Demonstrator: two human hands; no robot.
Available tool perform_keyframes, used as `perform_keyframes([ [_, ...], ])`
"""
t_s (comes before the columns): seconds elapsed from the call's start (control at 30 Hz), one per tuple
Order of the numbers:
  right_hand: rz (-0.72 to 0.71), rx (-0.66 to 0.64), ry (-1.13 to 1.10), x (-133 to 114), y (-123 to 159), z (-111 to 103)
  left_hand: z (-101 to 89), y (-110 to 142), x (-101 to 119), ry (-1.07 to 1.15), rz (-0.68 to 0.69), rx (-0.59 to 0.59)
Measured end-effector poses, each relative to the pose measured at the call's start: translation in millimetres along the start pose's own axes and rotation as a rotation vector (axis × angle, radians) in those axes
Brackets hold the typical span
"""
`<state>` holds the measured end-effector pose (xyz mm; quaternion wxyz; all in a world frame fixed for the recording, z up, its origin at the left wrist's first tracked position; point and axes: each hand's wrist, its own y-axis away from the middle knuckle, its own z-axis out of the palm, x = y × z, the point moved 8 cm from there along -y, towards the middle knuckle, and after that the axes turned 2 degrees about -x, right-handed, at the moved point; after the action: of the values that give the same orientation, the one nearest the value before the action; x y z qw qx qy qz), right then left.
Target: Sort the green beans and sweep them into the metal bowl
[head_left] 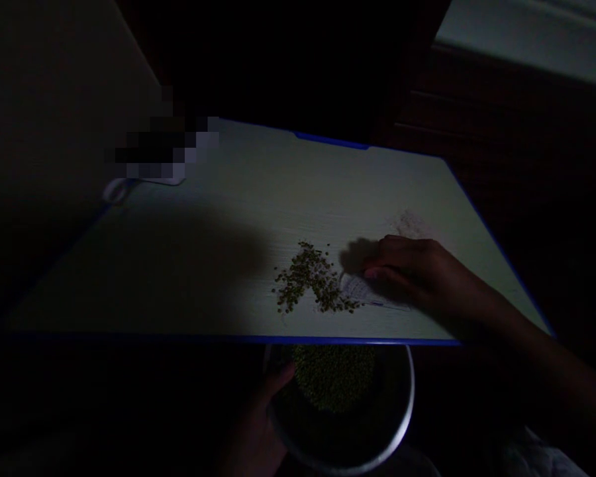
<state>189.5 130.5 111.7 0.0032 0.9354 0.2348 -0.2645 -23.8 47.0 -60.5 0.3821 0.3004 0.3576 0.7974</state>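
A small pile of green beans (312,278) lies on a pale table with a blue rim (228,339). My right hand (412,268) rests on the table just right of the pile, its fingers pressed down on a flat piece of paper (360,290) whose edge touches the beans. Below the table's near edge my left hand (258,430) grips the rim of a round metal bowl (402,424). Inside the bowl sits a heap of the same green beans (332,377). The scene is very dark.
A white object with a loop (122,189) sits at the table's far left corner, partly blurred out. A faint smudge of dust (410,222) marks the table beyond my right hand. Dark furniture stands behind the table.
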Motion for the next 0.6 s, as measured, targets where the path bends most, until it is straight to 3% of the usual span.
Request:
perform_keyframes([
  [0.17, 0.048, 0.067, 0.039, -0.6, 27.4, -10.9, 8.3, -6.8, -2.0, -0.016, 0.019, -0.112],
  [0.3, 0.130, 0.098, 0.063, 6.9, 46.7, -18.6, 6.8, -6.4, -0.5, -0.054, 0.022, -0.055],
  [0.47, 0.103, 0.062, 0.038, -3.9, 57.5, -11.2, 10.7, -5.6, 0.3, -0.047, 0.030, -0.057],
  [0.6, 0.098, 0.081, 0.047, -10.7, 54.6, -8.8, 8.7, -4.1, -1.0, -0.041, 0.005, 0.014],
])
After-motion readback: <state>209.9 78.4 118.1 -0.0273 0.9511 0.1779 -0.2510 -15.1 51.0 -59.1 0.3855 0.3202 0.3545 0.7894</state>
